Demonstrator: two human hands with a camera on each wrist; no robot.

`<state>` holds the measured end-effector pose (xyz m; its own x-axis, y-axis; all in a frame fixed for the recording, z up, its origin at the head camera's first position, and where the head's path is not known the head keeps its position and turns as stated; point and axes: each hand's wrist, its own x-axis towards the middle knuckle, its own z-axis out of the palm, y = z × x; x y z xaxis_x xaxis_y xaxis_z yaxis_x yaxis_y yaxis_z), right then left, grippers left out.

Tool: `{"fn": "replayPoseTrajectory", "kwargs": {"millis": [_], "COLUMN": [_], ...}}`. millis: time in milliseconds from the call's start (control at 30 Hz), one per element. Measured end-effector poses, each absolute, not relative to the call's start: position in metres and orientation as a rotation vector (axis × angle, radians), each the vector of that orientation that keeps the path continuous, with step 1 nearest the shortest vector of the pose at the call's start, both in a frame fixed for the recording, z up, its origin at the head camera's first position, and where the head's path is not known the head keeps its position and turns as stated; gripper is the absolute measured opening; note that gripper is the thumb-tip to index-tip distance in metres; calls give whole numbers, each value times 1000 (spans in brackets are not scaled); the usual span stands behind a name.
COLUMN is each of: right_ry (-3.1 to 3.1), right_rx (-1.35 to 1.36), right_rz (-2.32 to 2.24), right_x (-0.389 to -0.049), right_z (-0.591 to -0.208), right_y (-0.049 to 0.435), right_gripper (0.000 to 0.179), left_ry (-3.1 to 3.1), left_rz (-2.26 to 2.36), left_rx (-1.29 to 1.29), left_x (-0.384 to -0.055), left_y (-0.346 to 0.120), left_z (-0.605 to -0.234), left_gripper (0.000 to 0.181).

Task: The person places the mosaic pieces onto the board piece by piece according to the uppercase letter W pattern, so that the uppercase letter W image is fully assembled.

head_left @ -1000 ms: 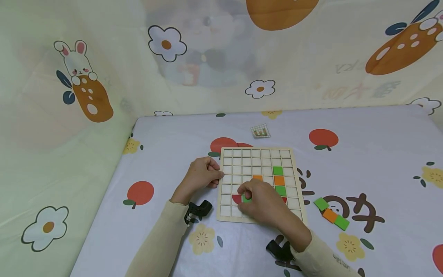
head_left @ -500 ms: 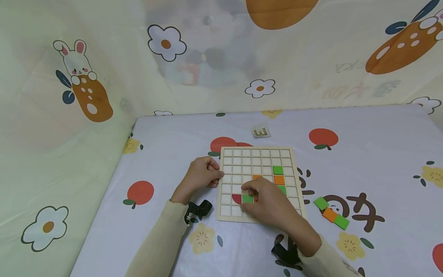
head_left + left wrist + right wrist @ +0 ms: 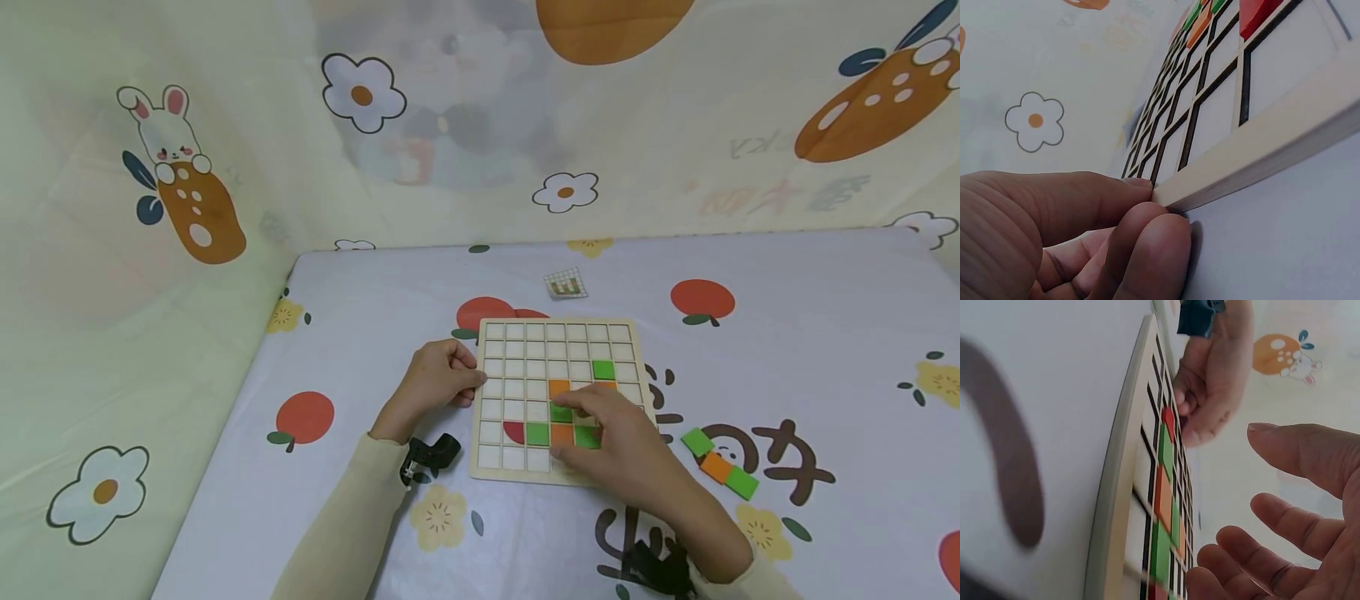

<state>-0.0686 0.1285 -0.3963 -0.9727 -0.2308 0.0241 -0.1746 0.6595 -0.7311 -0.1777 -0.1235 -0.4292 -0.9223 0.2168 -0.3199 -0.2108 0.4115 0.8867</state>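
Note:
In the head view a wooden grid board (image 3: 536, 368) lies flat on the table. My left hand (image 3: 435, 379) pinches its left edge; the left wrist view shows the thumb (image 3: 1094, 199) on top of the rim with fingers beside it. Over the lower right of the board hovers my right hand (image 3: 630, 446), fingers spread and holding nothing. A red rounded tile (image 3: 514, 432), a green tile (image 3: 537, 434) and an orange tile (image 3: 562, 435) sit in one row. Above them are another orange tile (image 3: 559, 388) and more green ones. The right hand covers some cells.
Right of the board lie a loose green tile (image 3: 698, 442), an orange one (image 3: 716, 467) and a second green one (image 3: 742, 482), touching in a line. A small card with a grid picture (image 3: 566, 283) lies behind the board. Patterned curtain (image 3: 450, 167) surrounds the table.
My right hand has moved right, away from the red tile, and its fingers have spread, uncovering green and orange tiles. The left hand stays on the board's edge.

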Motion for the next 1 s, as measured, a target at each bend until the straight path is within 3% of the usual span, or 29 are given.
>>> {"fn": "replayPoseTrajectory", "kwargs": {"millis": [533,1000], "right_ry": [2955,2984], "right_rx": [-80,53], "right_rz": [-1096,-913], "right_x": [-46,-54], "right_z": [-402,-417], "right_y": [205,246], "right_gripper": [57,47], "left_ry": [2308,2309], "left_rz": [1466,1488], "left_rx": [-4,-3], "left_x": [-177,-178], "left_y": [-120,-122], "left_z": [-430,-433], "left_gripper": [17,17]}}
